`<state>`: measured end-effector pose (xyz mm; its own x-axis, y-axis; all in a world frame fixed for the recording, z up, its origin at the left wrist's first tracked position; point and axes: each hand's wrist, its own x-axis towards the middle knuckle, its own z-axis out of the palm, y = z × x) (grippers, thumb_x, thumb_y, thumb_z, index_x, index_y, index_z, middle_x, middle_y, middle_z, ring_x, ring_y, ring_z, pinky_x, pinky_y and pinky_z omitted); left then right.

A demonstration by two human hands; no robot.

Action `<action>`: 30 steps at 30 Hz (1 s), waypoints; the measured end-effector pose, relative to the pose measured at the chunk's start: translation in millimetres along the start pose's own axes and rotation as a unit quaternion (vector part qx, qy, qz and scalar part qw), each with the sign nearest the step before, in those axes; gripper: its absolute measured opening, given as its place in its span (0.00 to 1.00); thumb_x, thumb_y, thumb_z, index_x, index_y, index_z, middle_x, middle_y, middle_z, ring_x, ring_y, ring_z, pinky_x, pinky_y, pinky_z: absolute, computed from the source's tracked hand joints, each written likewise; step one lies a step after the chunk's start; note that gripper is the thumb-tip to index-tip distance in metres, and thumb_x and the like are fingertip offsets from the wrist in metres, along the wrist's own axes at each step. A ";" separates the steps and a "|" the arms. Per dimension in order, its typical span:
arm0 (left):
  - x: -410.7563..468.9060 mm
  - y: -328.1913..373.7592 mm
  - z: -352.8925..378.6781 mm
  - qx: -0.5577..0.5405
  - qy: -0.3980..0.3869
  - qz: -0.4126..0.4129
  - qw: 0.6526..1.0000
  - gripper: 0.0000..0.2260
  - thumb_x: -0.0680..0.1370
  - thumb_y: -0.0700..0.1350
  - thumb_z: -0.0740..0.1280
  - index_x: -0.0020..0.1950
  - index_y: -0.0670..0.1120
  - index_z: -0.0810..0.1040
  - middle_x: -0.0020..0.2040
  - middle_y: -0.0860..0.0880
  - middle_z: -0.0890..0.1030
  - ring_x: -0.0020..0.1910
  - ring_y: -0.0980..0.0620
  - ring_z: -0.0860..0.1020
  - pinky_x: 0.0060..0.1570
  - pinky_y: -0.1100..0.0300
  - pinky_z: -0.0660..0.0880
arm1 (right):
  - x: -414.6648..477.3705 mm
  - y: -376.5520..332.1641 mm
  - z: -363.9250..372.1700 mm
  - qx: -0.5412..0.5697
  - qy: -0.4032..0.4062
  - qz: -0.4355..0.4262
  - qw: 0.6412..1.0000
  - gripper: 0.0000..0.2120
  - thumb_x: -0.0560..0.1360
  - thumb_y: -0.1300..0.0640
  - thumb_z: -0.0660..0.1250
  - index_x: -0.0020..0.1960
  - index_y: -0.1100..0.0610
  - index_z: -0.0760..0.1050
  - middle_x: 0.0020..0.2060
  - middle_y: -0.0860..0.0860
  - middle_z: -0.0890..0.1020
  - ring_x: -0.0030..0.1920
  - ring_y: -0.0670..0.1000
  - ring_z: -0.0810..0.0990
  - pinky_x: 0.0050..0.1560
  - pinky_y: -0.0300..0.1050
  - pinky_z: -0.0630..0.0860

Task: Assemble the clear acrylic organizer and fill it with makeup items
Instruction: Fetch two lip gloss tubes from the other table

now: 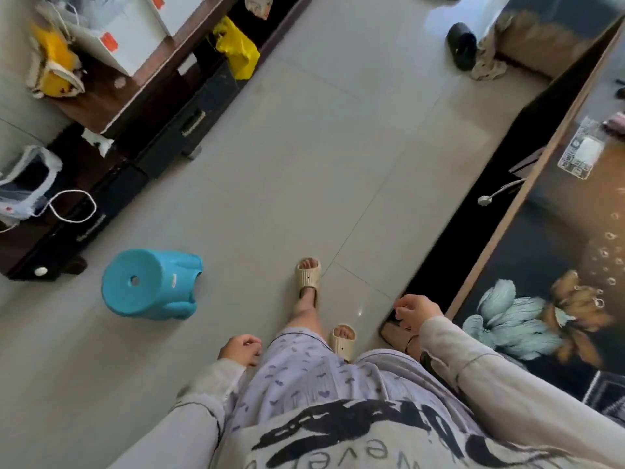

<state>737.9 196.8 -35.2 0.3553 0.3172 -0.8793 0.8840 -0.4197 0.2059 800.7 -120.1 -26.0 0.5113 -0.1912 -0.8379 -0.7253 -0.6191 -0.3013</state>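
Grey floor tiles (304,147) fill the view from above, and a person in beige slippers (307,278) stands on them. The left hand (240,350) hangs by the hip, fingers loosely curled, holding nothing. The right hand (417,313), also loosely curled and empty, hovers at the near corner of a dark floral tabletop (541,265) on the right. Farther along that tabletop lies a clear plastic item (581,155) with a printed label; whether it is the organizer cannot be told. A blue stool (148,282) sits on the floor to the left.
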 end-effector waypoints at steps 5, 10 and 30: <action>43.7 131.1 -38.3 0.083 -0.025 0.080 0.993 0.06 0.77 0.35 0.60 0.48 0.42 0.75 0.31 0.49 0.73 0.13 0.61 0.69 0.13 0.75 0.60 | 18.1 -19.0 -11.6 0.064 0.044 0.067 0.995 0.13 0.75 0.65 0.61 0.56 0.64 0.78 0.54 0.62 0.82 0.51 0.56 0.80 0.58 0.46 0.74; 61.8 255.8 -56.4 0.170 -0.047 0.169 0.970 0.12 0.76 0.34 0.60 0.57 0.36 0.77 0.33 0.49 0.73 0.14 0.63 0.70 0.15 0.74 0.62 | 22.5 -31.6 -16.1 0.125 0.049 0.143 0.980 0.12 0.75 0.63 0.61 0.56 0.61 0.79 0.56 0.58 0.81 0.58 0.57 0.78 0.58 0.43 0.72; 87.5 487.8 19.7 0.324 -0.108 0.149 0.928 0.09 0.76 0.35 0.60 0.51 0.42 0.78 0.34 0.48 0.75 0.28 0.54 0.70 0.28 0.64 0.65 | 153.0 -83.1 -230.5 0.291 0.094 0.152 0.940 0.12 0.75 0.66 0.59 0.55 0.63 0.77 0.41 0.57 0.78 0.36 0.54 0.76 0.30 0.34 0.68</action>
<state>1194.2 3.1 -20.2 0.4238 -0.0449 -0.9046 0.3635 -0.9064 0.2152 1045.5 -273.5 -24.2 0.2721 -0.4570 -0.8468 -0.9526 -0.0036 -0.3042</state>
